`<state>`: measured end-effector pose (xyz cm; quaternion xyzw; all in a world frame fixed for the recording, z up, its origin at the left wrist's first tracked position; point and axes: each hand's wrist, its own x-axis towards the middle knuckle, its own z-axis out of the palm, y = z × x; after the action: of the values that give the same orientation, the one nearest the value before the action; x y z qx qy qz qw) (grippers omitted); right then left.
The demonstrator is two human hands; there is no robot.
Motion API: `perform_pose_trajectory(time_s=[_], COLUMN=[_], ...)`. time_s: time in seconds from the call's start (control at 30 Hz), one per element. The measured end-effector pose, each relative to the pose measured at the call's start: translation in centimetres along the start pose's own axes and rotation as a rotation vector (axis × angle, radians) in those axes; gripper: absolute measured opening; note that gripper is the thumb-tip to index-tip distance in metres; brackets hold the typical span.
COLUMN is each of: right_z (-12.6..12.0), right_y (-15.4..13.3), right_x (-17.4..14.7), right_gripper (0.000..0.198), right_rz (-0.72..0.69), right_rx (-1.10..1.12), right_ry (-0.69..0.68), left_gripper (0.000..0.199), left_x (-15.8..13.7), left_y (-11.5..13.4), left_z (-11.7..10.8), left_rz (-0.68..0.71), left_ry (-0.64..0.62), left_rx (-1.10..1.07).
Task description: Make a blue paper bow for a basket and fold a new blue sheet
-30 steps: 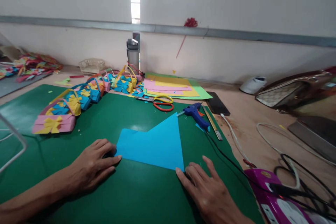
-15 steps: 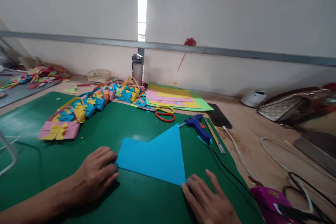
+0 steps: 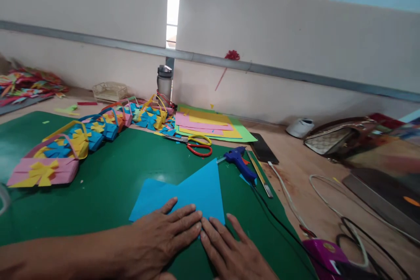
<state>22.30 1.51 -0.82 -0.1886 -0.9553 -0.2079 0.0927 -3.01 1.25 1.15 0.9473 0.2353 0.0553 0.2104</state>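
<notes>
A folded sheet of blue paper (image 3: 193, 190) lies on the green cutting mat (image 3: 108, 201). My left hand (image 3: 164, 232) rests flat across its near edge, fingers stretched to the right. From the right, my right hand (image 3: 226, 245) presses on the same edge with its fingers extended, the fingertips of both hands meeting. The near edge is mostly covered by my hands. Just past the paper's upper right corner is a blue glue gun (image 3: 241, 162). Scissors with red and yellow handles (image 3: 198, 144) lie beyond the paper.
A row of small paper baskets (image 3: 49, 170) with bows runs along the left. Coloured sheets (image 3: 210, 122) are stacked at the back, near a bottle (image 3: 164, 83). A yellow cutter (image 3: 259, 173), a black phone (image 3: 264, 148) and cables (image 3: 292, 205) lie at the right.
My left hand has moved right from the paper's left corner onto its near edge. My right hand has shifted left to meet it. The camera view has turned and tilted slightly.
</notes>
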Motion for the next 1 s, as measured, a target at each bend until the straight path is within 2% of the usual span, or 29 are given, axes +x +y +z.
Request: perform_pose_trajectory(time_s=[0.13,0.3,0.47,0.57,0.6,0.67,0.73,0.77,0.83,0.9,1.0], right_z=[0.2,-0.5,-1.8,-3.1,-3.7,-5.0,-6.0,-6.2,-6.0,-5.0,-3.1], right_y=[-0.4,-0.8,-0.7,-0.2,0.4,2.6,6.0,8.0,12.1,15.2,17.5], right_x=[-0.8,-1.8,-1.7,-0.8,-0.4,0.6,1.5,1.7,2.0,1.9,1.8], right_gripper=[0.043,0.043,0.037,0.033,0.032,0.020,0.017,0.020,0.024,0.026,0.030], right_rz=[0.073,0.132,0.127,0.126,0.168,0.344,0.662,0.741,0.859,0.939,0.968], right_rx=[-0.012,-0.032,-0.043,0.066,0.124,0.218,0.178,0.143,0.076,0.049,0.069], right_ry=[0.056,0.010,-0.118,-0.223,-0.285,-0.466,-0.625,-0.641,-0.654,-0.697,-0.756], left_gripper=[0.075,0.079,0.082,0.085,0.086,0.087,0.085,0.082,0.066,0.041,0.017], left_x=[-0.9,-1.6,-1.8,-2.0,-2.1,-2.3,-2.3,-2.1,-1.4,-0.4,1.1], left_y=[0.1,0.5,0.6,0.9,1.1,1.4,1.5,1.5,1.2,0.8,0.7], left_z=[-0.8,-0.8,0.1,0.2,0.2,0.3,0.6,0.9,1.4,1.9,2.1], left_rz=[-0.025,-0.045,-0.001,0.013,0.012,0.002,-0.007,-0.012,-0.044,-0.091,-0.064], left_ry=[-0.043,-0.033,0.077,0.128,0.139,0.165,0.192,0.204,0.216,0.204,0.128], left_rx=[0.042,0.173,0.266,0.317,0.332,0.359,0.377,0.386,0.418,0.466,0.521])
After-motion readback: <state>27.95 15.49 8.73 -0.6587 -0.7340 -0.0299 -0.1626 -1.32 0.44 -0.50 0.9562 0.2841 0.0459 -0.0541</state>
